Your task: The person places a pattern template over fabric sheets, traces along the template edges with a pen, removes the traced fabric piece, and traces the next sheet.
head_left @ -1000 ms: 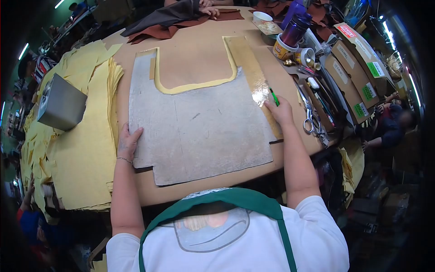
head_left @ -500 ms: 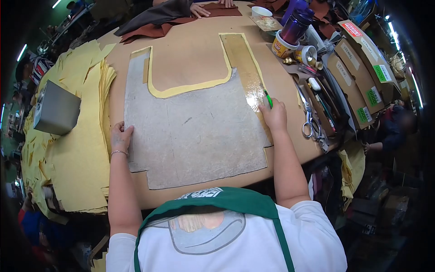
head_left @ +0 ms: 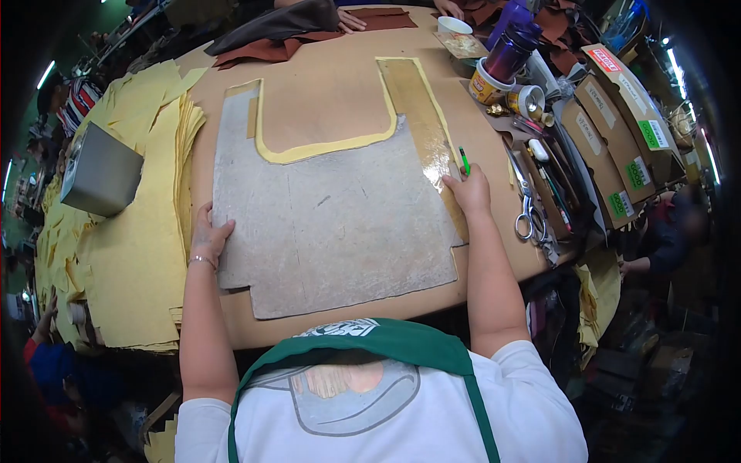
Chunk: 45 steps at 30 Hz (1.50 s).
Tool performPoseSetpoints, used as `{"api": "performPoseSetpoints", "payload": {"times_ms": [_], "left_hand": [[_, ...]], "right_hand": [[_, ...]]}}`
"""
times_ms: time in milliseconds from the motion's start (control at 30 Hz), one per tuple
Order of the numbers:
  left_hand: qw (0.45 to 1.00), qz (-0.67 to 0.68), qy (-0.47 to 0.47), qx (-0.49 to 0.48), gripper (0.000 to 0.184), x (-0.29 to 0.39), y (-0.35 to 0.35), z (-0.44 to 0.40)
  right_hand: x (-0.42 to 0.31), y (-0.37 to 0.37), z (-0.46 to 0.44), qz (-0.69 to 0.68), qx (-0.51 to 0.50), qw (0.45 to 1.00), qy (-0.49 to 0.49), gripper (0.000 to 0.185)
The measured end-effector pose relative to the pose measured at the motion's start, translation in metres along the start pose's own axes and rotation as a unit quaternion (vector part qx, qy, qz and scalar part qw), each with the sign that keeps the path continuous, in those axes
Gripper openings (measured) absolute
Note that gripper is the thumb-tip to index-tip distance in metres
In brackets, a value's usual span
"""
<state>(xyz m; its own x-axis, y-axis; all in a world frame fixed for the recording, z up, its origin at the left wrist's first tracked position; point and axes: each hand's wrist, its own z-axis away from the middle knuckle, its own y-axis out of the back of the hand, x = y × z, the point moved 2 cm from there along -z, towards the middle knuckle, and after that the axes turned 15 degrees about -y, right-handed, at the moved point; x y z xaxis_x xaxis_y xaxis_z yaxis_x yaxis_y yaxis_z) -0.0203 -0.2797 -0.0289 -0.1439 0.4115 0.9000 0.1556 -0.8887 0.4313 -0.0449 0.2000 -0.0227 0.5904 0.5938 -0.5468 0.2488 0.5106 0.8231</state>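
A large grey U-shaped template (head_left: 340, 224) lies flat over a yellow sheet (head_left: 332, 147), whose edge shows along the inner cutout and the right side. My left hand (head_left: 210, 234) grips the template's left edge, thumb on top and fingers at its side. Near the right edge, my right hand (head_left: 471, 189) is closed round a green pen (head_left: 465, 160), its thumb on the tan taped strip (head_left: 423, 108) of the template.
Stacked yellow sheets (head_left: 143, 255) lie at left under a metal block (head_left: 102, 171). Scissors (head_left: 528, 212), a purple bottle (head_left: 509, 52) and cardboard boxes (head_left: 602, 131) stand or lie at right. A co-worker's hand (head_left: 351, 21) rests by brown pieces (head_left: 266, 52) at the back.
The template and yellow sheet have shifted left, and more yellow edge shows at right. My right hand has turned a little with the pen. The co-worker's hands have moved apart.
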Motion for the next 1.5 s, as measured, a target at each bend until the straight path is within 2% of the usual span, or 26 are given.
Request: {"api": "performPoseSetpoints", "payload": {"times_ms": [67, 133, 167, 267, 467, 533, 567, 633, 800, 900, 1000, 1100, 1167, 1200, 1233, 1333, 1400, 1500], "left_hand": [[0.999, -0.035, -0.034, 0.013, 0.057, -0.015, 0.000, 0.008], [0.994, -0.064, -0.080, 0.032, 0.056, -0.022, 0.001, 0.015], [0.995, -0.071, -0.069, 0.028, 0.055, -0.025, 0.003, 0.016], [0.994, -0.088, -0.056, 0.027, 0.054, -0.002, -0.001, 0.022], [0.985, -0.084, -0.141, 0.049, 0.053, 0.002, -0.004, 0.024], [0.980, -0.070, -0.176, 0.058, 0.053, -0.003, -0.004, 0.016], [0.976, -0.116, -0.175, 0.053, 0.054, -0.004, -0.002, 0.014], [0.962, -0.210, -0.167, 0.043, 0.056, 0.004, -0.003, 0.014], [0.954, -0.273, -0.118, 0.047, 0.057, 0.017, -0.005, 0.016], [0.953, -0.274, -0.120, 0.049, 0.058, 0.014, -0.005, 0.009], [0.951, -0.252, -0.159, 0.083, 0.056, 0.003, -0.011, -0.013], [0.935, -0.310, -0.159, 0.072, 0.054, 0.010, -0.014, -0.025], [0.914, -0.381, -0.125, 0.069, 0.054, 0.022, -0.011, -0.017], [0.881, -0.429, -0.167, 0.104, 0.051, 0.015, -0.007, -0.019], [0.903, -0.387, -0.160, 0.092, 0.049, 0.006, 0.000, -0.025], [0.957, -0.260, -0.125, 0.043, 0.045, -0.012, 0.018, -0.033], [0.980, -0.177, -0.086, -0.004, 0.043, -0.002, 0.018, -0.031], [0.974, -0.210, -0.086, -0.023, 0.042, 0.007, 0.018, -0.029]], "right_hand": [[-0.009, 0.003, -0.001, 0.009, -0.017, 1.000, 0.001, 0.046], [-0.009, 0.002, 0.002, 0.012, 0.019, 0.999, 0.028, 0.045], [-0.011, 0.002, 0.003, 0.014, 0.036, 0.998, 0.045, 0.045], [-0.012, 0.003, 0.023, 0.070, 0.166, 0.979, 0.094, 0.045], [0.001, 0.003, 0.021, 0.035, 0.043, 0.998, 0.028, 0.045], [0.005, 0.002, 0.017, 0.019, 0.024, 0.999, 0.034, 0.047], [0.006, 0.001, 0.016, 0.011, 0.014, 0.999, 0.038, 0.048], [0.005, 0.000, 0.019, 0.019, 0.040, 0.998, 0.049, 0.049], [0.005, -0.001, 0.026, 0.044, 0.165, 0.978, 0.116, 0.050], [0.000, 0.000, 0.010, 0.007, 0.027, 0.998, 0.065, 0.047], [0.001, -0.007, -0.011, -0.024, 0.008, 0.999, 0.041, 0.046], [-0.009, -0.009, -0.014, 0.000, 0.035, 0.998, 0.048, 0.046], [-0.002, -0.014, -0.015, 0.041, 0.145, 0.981, 0.120, 0.044], [-0.002, -0.012, -0.007, 0.057, 0.181, 0.971, 0.145, 0.044], [-0.003, -0.010, -0.003, 0.072, 0.216, 0.959, 0.171, 0.044], [0.006, -0.010, -0.014, 0.053, 0.076, 0.989, 0.116, 0.042], [0.010, -0.010, -0.020, 0.036, 0.051, 0.992, 0.106, 0.042], [0.015, -0.013, -0.027, 0.018, 0.013, 0.996, 0.090, 0.042]]}}
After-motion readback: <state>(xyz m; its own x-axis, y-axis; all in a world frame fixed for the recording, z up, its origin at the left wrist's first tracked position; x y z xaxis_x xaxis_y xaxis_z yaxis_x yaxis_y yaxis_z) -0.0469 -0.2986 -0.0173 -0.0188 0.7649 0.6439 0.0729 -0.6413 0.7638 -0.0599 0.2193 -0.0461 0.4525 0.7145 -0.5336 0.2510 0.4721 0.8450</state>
